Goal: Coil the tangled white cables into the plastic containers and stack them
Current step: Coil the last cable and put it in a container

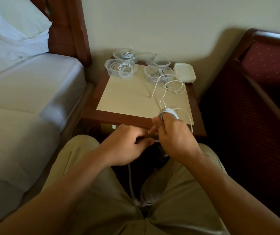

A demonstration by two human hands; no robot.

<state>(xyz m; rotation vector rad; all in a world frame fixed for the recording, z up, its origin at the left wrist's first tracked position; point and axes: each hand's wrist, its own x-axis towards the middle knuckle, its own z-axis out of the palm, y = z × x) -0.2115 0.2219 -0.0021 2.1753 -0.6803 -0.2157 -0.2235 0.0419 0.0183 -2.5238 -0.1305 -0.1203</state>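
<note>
Your right hand [173,133] grips a white cable [168,112] coil at 1 o'clock. Your left hand [127,143] curls; whether it pinches anything, you cannot tell.

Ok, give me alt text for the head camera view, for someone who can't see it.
A seated person's right hand holds a white cable coil over a nightstand, while the left hand pinches the strand. At the back stand clear containers holding coiled cables, beside stacked lids.
</note>
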